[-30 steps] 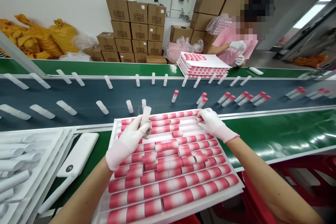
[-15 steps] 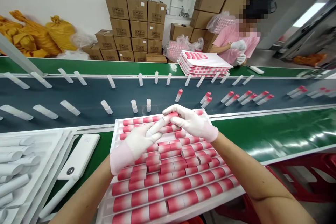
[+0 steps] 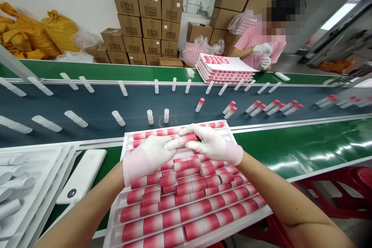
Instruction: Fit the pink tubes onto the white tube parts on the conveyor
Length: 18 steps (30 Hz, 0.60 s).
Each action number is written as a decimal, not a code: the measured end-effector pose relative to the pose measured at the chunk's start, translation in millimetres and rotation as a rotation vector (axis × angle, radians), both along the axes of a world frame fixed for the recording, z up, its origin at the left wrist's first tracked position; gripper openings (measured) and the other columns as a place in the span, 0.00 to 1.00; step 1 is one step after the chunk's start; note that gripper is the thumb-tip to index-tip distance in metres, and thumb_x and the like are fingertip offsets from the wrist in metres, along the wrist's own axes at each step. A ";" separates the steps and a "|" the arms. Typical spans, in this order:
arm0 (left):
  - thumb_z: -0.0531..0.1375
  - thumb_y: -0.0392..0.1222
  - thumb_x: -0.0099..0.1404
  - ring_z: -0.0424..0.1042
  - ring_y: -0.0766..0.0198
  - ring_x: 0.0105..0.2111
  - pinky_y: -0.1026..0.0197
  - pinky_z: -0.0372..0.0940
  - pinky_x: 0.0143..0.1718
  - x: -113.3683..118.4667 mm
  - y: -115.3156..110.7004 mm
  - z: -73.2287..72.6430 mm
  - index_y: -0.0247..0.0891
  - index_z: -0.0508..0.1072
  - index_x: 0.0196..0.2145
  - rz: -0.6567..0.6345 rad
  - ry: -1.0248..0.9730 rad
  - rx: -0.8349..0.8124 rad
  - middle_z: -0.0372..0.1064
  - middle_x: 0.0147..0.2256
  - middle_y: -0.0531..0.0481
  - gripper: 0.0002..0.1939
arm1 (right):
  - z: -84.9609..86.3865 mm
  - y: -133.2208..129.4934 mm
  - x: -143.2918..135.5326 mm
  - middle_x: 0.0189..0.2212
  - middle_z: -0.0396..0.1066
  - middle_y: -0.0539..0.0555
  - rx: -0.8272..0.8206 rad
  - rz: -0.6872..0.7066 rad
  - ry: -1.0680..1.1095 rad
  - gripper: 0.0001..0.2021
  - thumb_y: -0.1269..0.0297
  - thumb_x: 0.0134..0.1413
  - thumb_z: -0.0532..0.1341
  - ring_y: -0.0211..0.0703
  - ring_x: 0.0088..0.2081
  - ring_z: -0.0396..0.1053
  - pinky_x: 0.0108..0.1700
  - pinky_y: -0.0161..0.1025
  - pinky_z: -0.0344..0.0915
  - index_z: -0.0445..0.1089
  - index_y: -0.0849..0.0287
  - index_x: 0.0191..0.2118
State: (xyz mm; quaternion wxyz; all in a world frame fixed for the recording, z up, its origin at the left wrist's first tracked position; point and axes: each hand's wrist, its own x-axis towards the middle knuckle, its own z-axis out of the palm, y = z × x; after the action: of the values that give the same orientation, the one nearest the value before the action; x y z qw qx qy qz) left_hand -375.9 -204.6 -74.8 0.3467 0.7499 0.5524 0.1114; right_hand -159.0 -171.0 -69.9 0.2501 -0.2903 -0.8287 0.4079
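My left hand (image 3: 152, 157), in a white glove with a pink cuff, is closed on the white end of a slim tube (image 3: 172, 145). Around the tube's other end sits a red-to-white cap (image 3: 188, 139), gripped between the thumb and fingers of my gloved right hand (image 3: 207, 144). Tube and cap lie in one line, slightly tilted. Below both hands is a white ridged tray (image 3: 230, 135) with rows of red-and-white caps (image 3: 192, 186), some lying loose on top of others.
Beyond the tray, a dark conveyor belt (image 3: 136, 102) carries standing white tubes (image 3: 150, 117) and red-capped tubes (image 3: 231, 112). Stacked trays (image 3: 55, 174) of white tubes and a white power bank-like block (image 3: 84, 174) are at left. A co-worker in pink (image 3: 250, 42) stands opposite by stacked trays (image 3: 226, 73).
Both hands have lowered slightly, still holding the tube and cap. More of the red cap shows between the hands. The camera view has shifted a little.
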 end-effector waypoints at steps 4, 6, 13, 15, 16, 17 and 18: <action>0.53 0.44 0.67 0.71 0.56 0.27 0.60 0.58 0.26 14.2 1.2 -22.1 0.42 0.77 0.36 0.027 0.112 0.083 0.72 0.29 0.47 0.12 | -2.8 -17.9 -17.4 0.41 0.78 0.52 -0.191 -0.071 0.113 0.04 0.67 0.65 0.58 0.42 0.45 0.74 0.48 0.41 0.71 0.68 0.56 0.43; 0.54 0.42 0.68 0.73 0.55 0.28 0.59 0.61 0.27 18.1 2.2 -35.4 0.41 0.76 0.38 0.065 0.117 0.123 0.72 0.31 0.46 0.10 | 0.1 -20.6 -20.9 0.38 0.78 0.51 -0.281 -0.113 0.117 0.04 0.67 0.65 0.57 0.40 0.42 0.75 0.44 0.38 0.71 0.69 0.56 0.41; 0.67 0.42 0.60 0.66 0.45 0.59 0.48 0.65 0.58 13.3 54.6 -41.6 0.39 0.58 0.66 0.410 0.090 0.295 0.59 0.62 0.36 0.39 | 6.9 80.6 31.4 0.33 0.79 0.50 -0.040 -0.830 -0.463 0.06 0.60 0.59 0.61 0.40 0.35 0.71 0.38 0.34 0.66 0.70 0.57 0.38; 0.66 0.41 0.61 0.63 0.43 0.61 0.46 0.63 0.59 17.3 81.0 -39.6 0.40 0.57 0.67 0.524 0.100 0.257 0.54 0.66 0.35 0.40 | -7.5 120.5 45.6 0.32 0.79 0.54 -0.073 -0.953 -0.612 0.04 0.65 0.57 0.62 0.43 0.36 0.73 0.37 0.35 0.65 0.70 0.59 0.36; 0.65 0.39 0.61 0.63 0.41 0.62 0.44 0.61 0.60 21.0 93.9 -40.6 0.39 0.57 0.67 0.543 0.074 0.219 0.53 0.66 0.35 0.39 | -16.9 136.6 49.5 0.32 0.78 0.57 -0.098 -0.969 -0.656 0.03 0.67 0.56 0.63 0.44 0.36 0.74 0.36 0.35 0.65 0.71 0.60 0.34; 0.65 0.37 0.60 0.62 0.40 0.62 0.41 0.59 0.62 25.1 105.9 -43.3 0.38 0.58 0.66 0.542 0.034 0.183 0.54 0.66 0.34 0.38 | -26.3 149.3 51.6 0.33 0.78 0.59 -0.117 -0.964 -0.678 0.03 0.68 0.55 0.64 0.45 0.36 0.74 0.35 0.35 0.64 0.71 0.62 0.34; 0.65 0.36 0.59 0.63 0.39 0.62 0.39 0.55 0.63 29.3 116.9 -47.7 0.37 0.59 0.65 0.532 -0.013 0.156 0.56 0.65 0.33 0.38 | -34.5 158.1 52.8 0.34 0.79 0.60 -0.131 -0.957 -0.697 0.04 0.67 0.55 0.65 0.46 0.36 0.75 0.35 0.36 0.65 0.72 0.63 0.35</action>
State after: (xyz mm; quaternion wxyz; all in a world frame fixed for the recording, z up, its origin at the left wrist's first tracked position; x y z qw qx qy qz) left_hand -346.6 -87.7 -122.5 0.2502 0.6023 0.7172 0.2455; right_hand -106.2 -12.9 -104.4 0.1007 -0.7631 -0.6122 0.1808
